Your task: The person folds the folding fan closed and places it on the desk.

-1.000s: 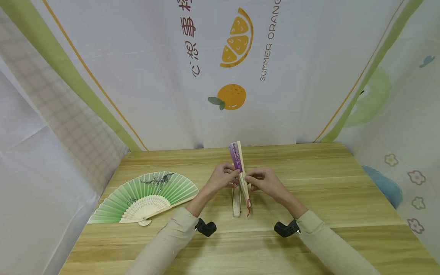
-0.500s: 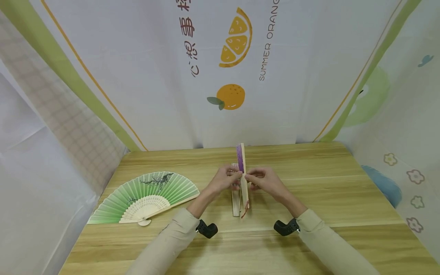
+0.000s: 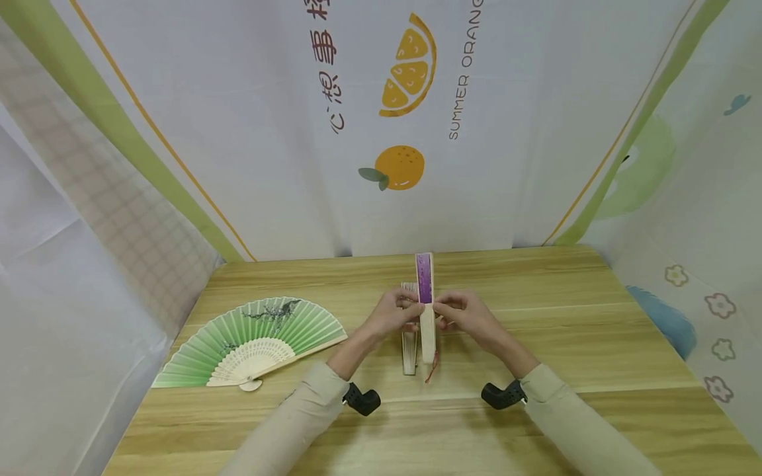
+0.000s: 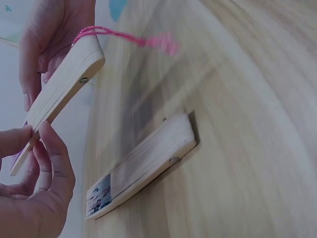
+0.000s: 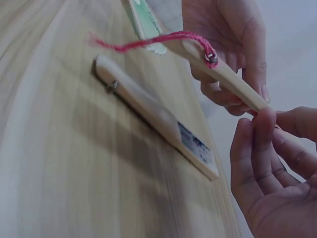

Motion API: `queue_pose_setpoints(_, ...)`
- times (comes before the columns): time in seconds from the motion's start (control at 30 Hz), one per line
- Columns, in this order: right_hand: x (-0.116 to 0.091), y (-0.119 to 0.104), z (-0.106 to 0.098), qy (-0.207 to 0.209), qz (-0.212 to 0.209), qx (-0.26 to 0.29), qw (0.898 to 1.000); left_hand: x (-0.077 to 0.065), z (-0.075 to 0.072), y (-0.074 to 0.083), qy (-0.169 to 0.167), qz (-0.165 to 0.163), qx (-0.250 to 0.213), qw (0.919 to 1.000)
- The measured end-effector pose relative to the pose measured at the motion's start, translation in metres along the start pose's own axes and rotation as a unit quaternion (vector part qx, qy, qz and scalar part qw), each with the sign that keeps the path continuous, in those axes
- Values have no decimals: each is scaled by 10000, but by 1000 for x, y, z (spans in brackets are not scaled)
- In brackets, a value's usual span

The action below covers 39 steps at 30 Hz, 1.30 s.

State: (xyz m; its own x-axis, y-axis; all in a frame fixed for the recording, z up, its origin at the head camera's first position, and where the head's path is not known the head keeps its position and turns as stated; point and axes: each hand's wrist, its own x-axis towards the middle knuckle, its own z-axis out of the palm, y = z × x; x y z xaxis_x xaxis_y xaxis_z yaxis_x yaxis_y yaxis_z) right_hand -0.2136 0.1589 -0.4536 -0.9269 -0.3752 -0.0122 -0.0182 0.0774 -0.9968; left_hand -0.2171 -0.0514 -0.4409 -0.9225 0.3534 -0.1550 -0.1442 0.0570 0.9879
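Above the table, both hands pinch the closed purple fan at mid-length: left hand, right hand. It looks light, stiff along its wooden ribs and fragile in the paper, so the outer guards are best to grip.

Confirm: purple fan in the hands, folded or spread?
Folded. The purple paper fan with bamboo ribs shows as one narrow closed stack, pinched between left hand and right hand.

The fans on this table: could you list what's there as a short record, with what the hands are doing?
held fan: purple fan, folded, lifted off the table, red tassel at its pivot end
left hand: pinches the purple fan's side
right hand: pinches its other side
under the hands: second folded fan, flat on the table
to the left: green fan, spread open, flat
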Motion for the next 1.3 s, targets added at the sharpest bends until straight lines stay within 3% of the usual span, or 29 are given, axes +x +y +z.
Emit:
queue_pose_setpoints(0.33, -14, 11, -16, -543, -194, -705, 9958, 4, 20, -6, 40, 99, 177, 9998)
queue_pose_setpoints(0.7, -28, 26, -34, -392, 229, -619, 9970, 1, 40, -21, -414, 97, 322, 9986)
queue_pose_setpoints(0.97, -33, 30, -38, -246, 195, -1161, 9927, 0, 51, -28, -164, 283, 526, 9981)
queue_pose_setpoints(1.3, -37, 29, -38, -212, 352, -1161, 9924, 3, 56, -27, -126, 112, 681, 9975)
